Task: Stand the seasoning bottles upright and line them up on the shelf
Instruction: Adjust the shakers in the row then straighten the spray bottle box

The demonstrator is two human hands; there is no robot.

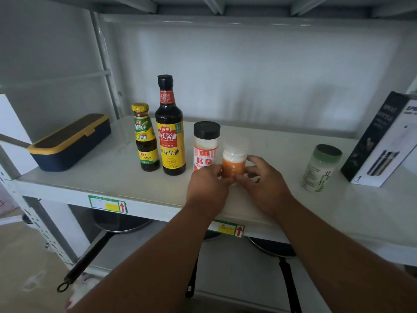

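On the white shelf [112, 177] a row stands upright: a small oyster sauce bottle with a yellow cap [145, 138], a tall dark soy sauce bottle [170, 127] and a black-capped white shaker with a red label [205, 146]. Right of the shaker stands a small clear-lidded jar of orange powder [233, 160]. My left hand [208, 188] and my right hand [264, 184] hold this jar from both sides at its base. A green-lidded jar of white grains [321, 168] stands apart, further right.
A navy box with a yellow rim [70, 143] lies at the shelf's left end. A black-and-white carton [381, 141] leans at the right end. Frying pans [117, 222] rest on the shelf below. The shelf above hangs low overhead.
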